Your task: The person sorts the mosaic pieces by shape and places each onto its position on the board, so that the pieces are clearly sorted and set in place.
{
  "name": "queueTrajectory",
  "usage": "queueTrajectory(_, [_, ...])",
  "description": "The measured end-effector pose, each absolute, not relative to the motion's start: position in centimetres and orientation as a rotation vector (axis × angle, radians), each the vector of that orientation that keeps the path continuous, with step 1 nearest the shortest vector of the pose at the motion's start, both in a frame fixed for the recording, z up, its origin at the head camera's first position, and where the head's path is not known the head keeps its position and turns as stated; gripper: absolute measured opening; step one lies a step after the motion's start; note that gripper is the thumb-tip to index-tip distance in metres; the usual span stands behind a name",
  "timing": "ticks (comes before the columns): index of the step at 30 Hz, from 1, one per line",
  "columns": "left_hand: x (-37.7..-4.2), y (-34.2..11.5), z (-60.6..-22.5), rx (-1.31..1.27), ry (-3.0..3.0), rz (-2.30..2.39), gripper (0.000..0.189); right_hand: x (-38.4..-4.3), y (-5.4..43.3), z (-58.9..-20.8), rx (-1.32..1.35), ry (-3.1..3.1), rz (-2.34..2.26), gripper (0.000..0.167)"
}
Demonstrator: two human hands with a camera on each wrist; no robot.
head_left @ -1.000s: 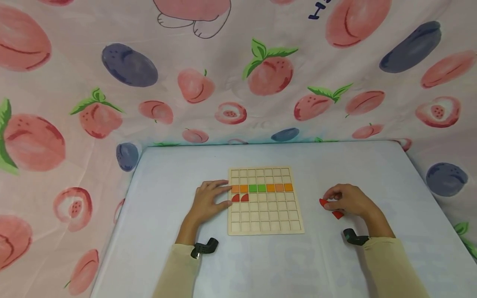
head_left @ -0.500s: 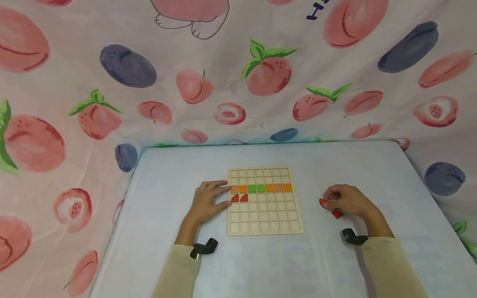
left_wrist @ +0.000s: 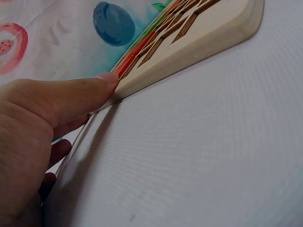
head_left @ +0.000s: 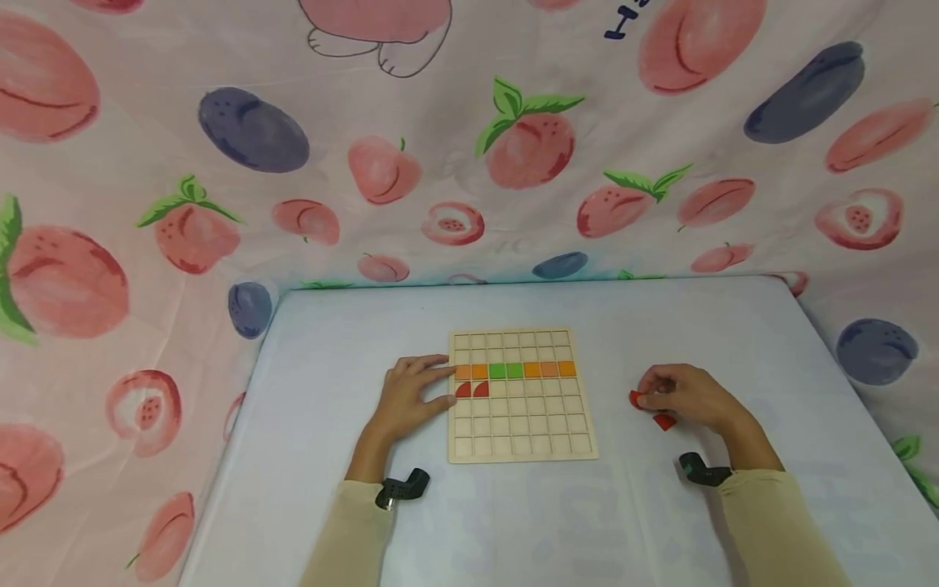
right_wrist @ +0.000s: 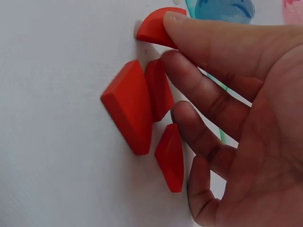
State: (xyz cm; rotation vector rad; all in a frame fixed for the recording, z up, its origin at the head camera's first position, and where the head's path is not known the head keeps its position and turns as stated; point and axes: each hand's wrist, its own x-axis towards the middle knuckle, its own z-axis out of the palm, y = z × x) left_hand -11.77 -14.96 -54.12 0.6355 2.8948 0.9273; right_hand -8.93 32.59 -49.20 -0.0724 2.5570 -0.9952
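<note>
A square wooden grid board [head_left: 543, 425] lies flat on the table. My left hand [head_left: 405, 396] rests at its left edge, fingers spread and fairly straight, the thumb [left_wrist: 90, 90] touching the rim. Off to the board's right, my right hand [head_left: 684, 395] pinches a red quarter-circle piece [right_wrist: 156, 27]; its thumb lies over the piece and the index fingertip is hidden behind. Below those fingers, in the right wrist view, are three more red pieces, the largest red piece [right_wrist: 130, 111] nearest the camera. The other fingers curl loosely beside them.
One board row holds orange tiles [head_left: 480, 372] and green tiles [head_left: 497, 371]. Under its left end sit two red quarter-circle tiles [head_left: 464, 390]. A white cloth [head_left: 352, 326] covers the table, and a fruit-print curtain [head_left: 455, 106] hangs behind and at both sides.
My right wrist has shifted slightly to the right, and the red piece at its fingertips has turned a little. The left hand and the board stay in place.
</note>
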Motion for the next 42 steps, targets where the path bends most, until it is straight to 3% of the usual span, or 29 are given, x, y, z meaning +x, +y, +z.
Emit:
queueTrajectory(10, [-11.9, -14.9, -54.2, 0.637, 2.899, 0.929, 0.053, -9.2, 31.7, -48.8, -0.033, 2.560, -1.020, 0.018])
queueTrajectory(16, [-11.9, -14.9, -54.3, 0.644, 2.909, 0.924, 0.052, -9.5, 30.9, -48.8, -0.064, 2.603, -1.025, 0.034])
queueTrajectory(29, [-11.9, -14.9, -54.1, 0.595, 2.873, 0.924, 0.053, -10.9, 27.4, -49.7, -0.118, 2.614, -1.161, 0.017])
queueTrajectory(42, [-11.8, -15.0, -54.0, 0.586, 2.875, 0.927, 0.053, -11.8, 23.6, -49.8, -0.127, 2.420, -1.449, 0.031])
